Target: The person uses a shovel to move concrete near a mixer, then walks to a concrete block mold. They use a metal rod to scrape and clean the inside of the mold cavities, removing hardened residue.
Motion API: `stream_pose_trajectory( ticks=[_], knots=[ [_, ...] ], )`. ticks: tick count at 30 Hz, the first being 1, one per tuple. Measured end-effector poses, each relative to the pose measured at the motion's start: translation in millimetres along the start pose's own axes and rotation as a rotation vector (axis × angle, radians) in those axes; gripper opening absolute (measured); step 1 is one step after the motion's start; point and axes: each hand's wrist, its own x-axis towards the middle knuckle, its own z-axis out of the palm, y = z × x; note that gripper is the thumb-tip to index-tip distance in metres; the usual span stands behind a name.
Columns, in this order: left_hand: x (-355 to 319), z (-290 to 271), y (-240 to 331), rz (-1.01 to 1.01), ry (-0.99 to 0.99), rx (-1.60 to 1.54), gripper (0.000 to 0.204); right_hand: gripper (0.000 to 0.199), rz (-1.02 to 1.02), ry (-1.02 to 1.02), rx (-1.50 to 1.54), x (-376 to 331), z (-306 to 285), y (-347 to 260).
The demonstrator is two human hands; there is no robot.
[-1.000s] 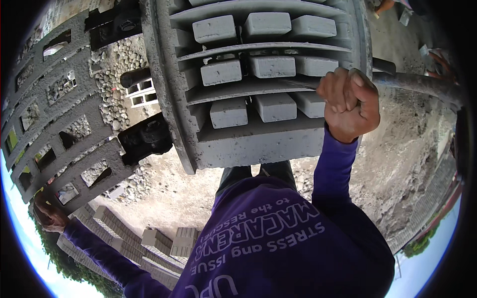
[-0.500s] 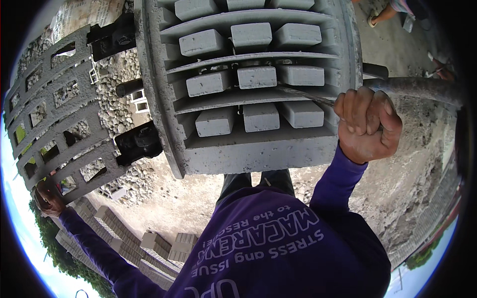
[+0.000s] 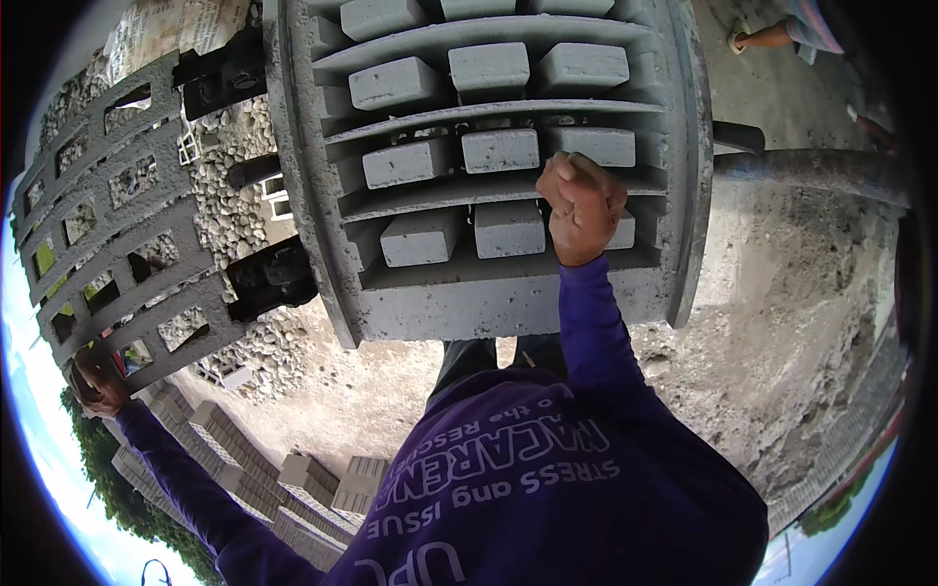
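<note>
A grey mold box stands before me, with curved cross plates and rows of rectangular core blocks. My right hand is closed in a fist over the right side of the two nearest rows. A thin rod stuck out of this fist a moment ago; now the hand hides it. Off to the left, a swung-out grey lid with rectangular openings is joined to the box by dark hinges. My left hand is closed around the lid's near outer corner.
A thick pipe runs out from the box's right side. Gravel lies beneath the lid. Stacks of concrete blocks stand at the lower left. At the upper right, another person's leg shows on the ground.
My right fist has moved left from the box's right edge to above the core blocks, and the rod no longer shows. My left hand stays on the lid's corner.
</note>
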Motion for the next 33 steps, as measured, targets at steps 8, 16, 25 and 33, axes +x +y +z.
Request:
stream_pose_trajectory(
  ticks=[8,16,25,33],
  knots=[
    [-4.6,1.0,-8.4,0.057,0.015,0.098,0.024,0.023,0.014,-0.13,0.489,8.9,-11.7,-28.0],
    [-10.6,-1.6,-4.0,-0.015,0.011,0.033,0.028,0.036,0.039,-0.223,0.545,8.6,-10.3,-71.5],
    [-16.5,-8.8,-6.2,-0.001,0.009,0.076,0.032,0.035,0.103,-0.369,0.618,42.4,-23.7,-113.1],
    [-11.2,-4.5,0.9,0.033,0.036,0.068,0.028,0.038,0.144,-0.276,0.509,36.5,-3.5,-64.3]
  ],
)
